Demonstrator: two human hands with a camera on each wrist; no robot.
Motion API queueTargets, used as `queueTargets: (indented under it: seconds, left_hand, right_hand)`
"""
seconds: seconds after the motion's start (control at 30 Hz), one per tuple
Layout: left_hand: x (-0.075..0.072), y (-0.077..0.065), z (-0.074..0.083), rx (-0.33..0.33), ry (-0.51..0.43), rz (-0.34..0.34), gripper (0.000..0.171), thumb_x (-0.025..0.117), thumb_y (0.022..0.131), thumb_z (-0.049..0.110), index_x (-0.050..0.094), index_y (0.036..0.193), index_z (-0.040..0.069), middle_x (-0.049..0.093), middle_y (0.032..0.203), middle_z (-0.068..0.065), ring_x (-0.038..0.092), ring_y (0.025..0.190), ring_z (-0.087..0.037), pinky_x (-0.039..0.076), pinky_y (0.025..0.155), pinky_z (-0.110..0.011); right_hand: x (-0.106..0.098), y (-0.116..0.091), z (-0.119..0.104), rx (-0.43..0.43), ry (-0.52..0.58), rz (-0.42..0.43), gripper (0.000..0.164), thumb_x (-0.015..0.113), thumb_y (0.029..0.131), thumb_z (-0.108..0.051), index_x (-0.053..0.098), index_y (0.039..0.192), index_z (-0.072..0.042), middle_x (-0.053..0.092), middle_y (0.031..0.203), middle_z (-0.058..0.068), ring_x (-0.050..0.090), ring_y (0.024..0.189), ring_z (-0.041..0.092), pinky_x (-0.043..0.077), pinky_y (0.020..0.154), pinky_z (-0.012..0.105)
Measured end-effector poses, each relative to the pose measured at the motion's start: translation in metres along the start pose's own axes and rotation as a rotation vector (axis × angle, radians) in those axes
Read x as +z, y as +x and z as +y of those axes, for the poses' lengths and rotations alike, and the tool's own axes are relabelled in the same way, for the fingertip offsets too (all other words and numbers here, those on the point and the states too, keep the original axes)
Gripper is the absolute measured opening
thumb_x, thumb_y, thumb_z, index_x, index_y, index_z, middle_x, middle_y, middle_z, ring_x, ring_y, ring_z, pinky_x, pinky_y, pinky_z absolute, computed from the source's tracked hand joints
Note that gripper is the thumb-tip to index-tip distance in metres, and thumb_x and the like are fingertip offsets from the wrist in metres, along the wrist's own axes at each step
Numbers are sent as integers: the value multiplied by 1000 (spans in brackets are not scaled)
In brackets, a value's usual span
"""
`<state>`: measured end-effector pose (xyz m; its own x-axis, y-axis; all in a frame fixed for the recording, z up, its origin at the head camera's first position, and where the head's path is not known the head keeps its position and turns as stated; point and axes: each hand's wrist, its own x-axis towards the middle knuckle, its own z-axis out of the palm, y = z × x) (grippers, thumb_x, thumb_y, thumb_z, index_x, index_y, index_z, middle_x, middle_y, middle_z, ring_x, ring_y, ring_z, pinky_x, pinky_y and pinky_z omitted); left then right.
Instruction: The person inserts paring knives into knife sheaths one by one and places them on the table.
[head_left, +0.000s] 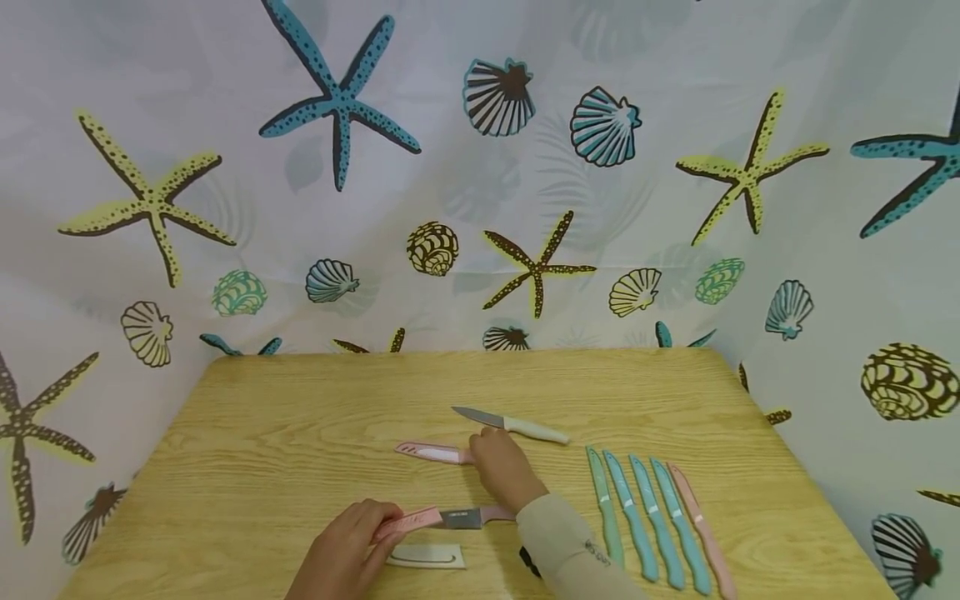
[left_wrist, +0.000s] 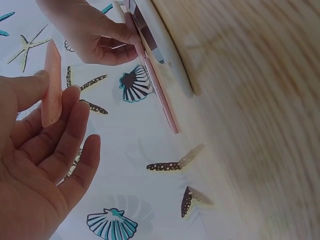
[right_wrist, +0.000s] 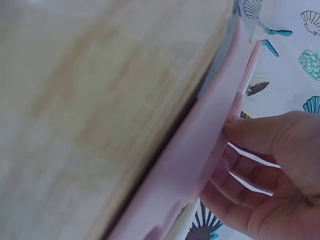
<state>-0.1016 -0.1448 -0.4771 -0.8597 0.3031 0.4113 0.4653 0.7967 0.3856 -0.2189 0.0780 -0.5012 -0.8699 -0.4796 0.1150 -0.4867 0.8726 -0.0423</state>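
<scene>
My left hand (head_left: 348,546) pinches a pink knife sheath (left_wrist: 52,85) between thumb and fingers. In the head view the sheath lines up with the tip of a bare dark blade (head_left: 459,518). That blade belongs to a pink-handled knife (right_wrist: 175,155) lying on the table under my right wrist. Farther forward, my right hand (head_left: 504,467) grips the handle end of a second pink knife, whose blade is inside a slotted pink sheath (head_left: 429,452). A cream-handled knife (head_left: 536,430) with a bare grey blade lies just beyond my right fingers.
A white sheath (head_left: 427,556) lies close to my left hand. On the right, several sheathed knives stand in a row: a green one (head_left: 607,508), blue ones (head_left: 656,521) and a pink one (head_left: 702,529). A patterned curtain (head_left: 480,192) rises behind the wooden table (head_left: 300,417).
</scene>
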Motion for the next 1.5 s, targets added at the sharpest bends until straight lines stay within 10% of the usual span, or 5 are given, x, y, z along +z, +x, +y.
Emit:
queueTargets:
  seconds: [0.67, 1.5]
  left_hand:
    - [8, -2, -3, 27, 0, 54, 29, 83, 73, 15, 64, 95, 19, 50, 82, 21, 39, 72, 7, 44, 60, -20]
    - [8, 3, 6, 30, 17, 49, 28, 83, 73, 15, 65, 94, 19, 57, 85, 17, 50, 76, 4, 49, 64, -22]
  right_hand:
    - [-17, -31, 1, 32, 104, 62, 10, 68, 89, -13, 71, 88, -4, 57, 77, 5, 57, 66, 15, 51, 57, 25]
    - [-58, -115, 1, 22, 349, 365, 9, 73, 83, -4, 72, 91, -6, 61, 85, -2, 59, 73, 9, 50, 60, 16]
